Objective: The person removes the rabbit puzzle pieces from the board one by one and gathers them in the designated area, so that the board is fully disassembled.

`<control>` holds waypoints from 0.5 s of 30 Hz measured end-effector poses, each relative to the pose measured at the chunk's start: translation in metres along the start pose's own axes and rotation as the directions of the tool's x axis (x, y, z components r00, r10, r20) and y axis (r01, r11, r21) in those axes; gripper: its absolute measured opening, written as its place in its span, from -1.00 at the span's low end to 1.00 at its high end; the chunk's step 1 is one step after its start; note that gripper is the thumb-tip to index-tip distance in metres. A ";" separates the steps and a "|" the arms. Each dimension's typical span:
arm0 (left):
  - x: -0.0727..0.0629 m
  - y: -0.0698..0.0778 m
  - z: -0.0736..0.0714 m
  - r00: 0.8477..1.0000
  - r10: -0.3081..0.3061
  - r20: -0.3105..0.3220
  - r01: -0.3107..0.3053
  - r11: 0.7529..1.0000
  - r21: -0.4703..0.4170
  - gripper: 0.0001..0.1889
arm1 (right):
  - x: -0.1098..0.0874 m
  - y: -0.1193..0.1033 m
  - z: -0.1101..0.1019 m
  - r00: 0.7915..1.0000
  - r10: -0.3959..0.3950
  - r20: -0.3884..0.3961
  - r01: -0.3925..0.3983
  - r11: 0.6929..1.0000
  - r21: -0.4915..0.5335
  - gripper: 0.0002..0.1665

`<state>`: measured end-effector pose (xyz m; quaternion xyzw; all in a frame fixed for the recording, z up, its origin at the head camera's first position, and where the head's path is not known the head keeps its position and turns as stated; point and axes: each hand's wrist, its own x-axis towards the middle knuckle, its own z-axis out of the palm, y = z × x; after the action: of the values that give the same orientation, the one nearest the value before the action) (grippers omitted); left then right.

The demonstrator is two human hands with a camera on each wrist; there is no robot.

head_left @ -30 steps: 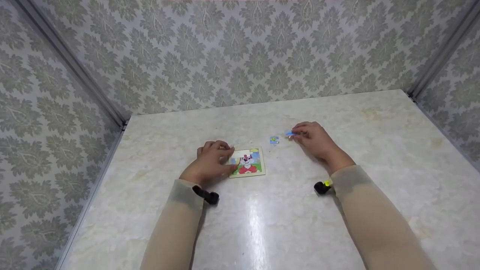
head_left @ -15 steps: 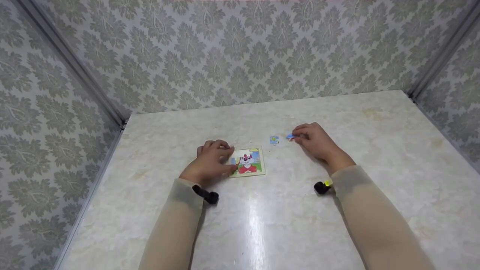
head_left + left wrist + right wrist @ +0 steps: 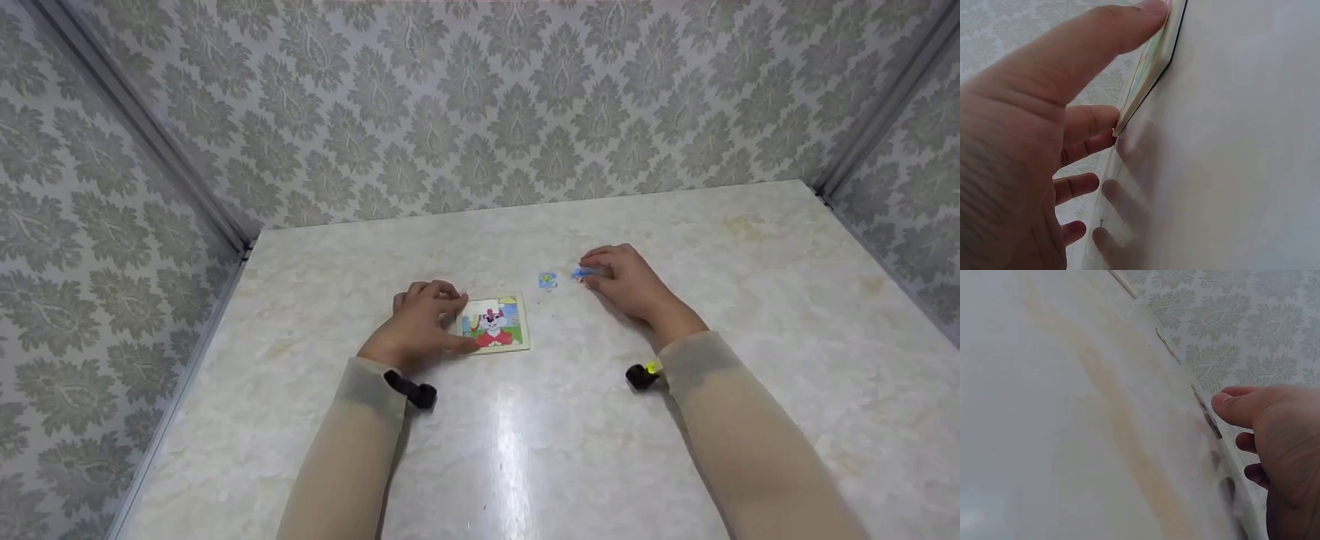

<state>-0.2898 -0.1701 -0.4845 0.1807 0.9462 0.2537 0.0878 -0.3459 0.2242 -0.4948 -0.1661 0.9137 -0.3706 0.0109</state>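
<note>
In the head view my left hand (image 3: 416, 322) rests at the left side of a small framed jigsaw puzzle (image 3: 510, 341) with a red-and-white cartoon animal on it. In the left wrist view the thumb lies on the puzzle's face, and the forefinger touches a corner of its pale frame (image 3: 1169, 53). A pale gap shows in the picture's upper left. My right hand (image 3: 630, 285) hovers with thumb and fingertips right at a blue puzzle piece (image 3: 580, 274). In the right wrist view that piece (image 3: 1207, 412) lies low on the table beside the thumb tip, partly seen edge-on.
A second blue puzzle piece (image 3: 547, 280), with a yellow-green spot, lies between the puzzle and the right hand. The pale marbled table (image 3: 570, 435) meets patterned walls (image 3: 480, 112) at its back and sides. Both wrists carry small black devices (image 3: 641, 376).
The blue piece at the right fingertips has shifted slightly in its angle, with the right hand staying over it. The left thumb has slid a little along the puzzle's near edge.
</note>
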 end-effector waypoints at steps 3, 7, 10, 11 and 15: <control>0.000 0.000 0.000 1.000 -0.010 0.004 0.010 1.000 0.000 0.02 | -0.001 -0.011 0.006 1.000 0.008 -0.015 -0.007 0.998 0.068 -0.55; -0.001 -0.001 0.001 1.000 -0.011 0.006 0.011 1.000 -0.003 0.01 | -0.002 -0.030 0.016 1.000 -0.005 -0.019 0.008 0.990 0.140 -0.54; -0.001 -0.001 0.001 1.000 -0.007 0.004 0.007 1.000 -0.006 0.01 | -0.004 -0.044 0.024 1.000 -0.028 -0.012 0.030 0.985 0.171 -0.53; 0.000 -0.001 0.001 1.000 -0.007 0.004 0.007 1.000 -0.006 0.01 | -0.004 -0.048 0.026 0.999 -0.039 -0.008 0.040 0.983 0.180 -0.53; 0.000 0.000 0.001 1.000 -0.013 0.006 0.013 1.000 -0.009 0.00 | -0.006 -0.062 0.033 0.994 -0.111 0.010 0.107 0.975 0.196 -0.51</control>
<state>-0.2893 -0.1695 -0.4849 0.1750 0.9459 0.2569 0.0930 -0.3173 0.1620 -0.4768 -0.2178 0.8624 -0.4567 0.0162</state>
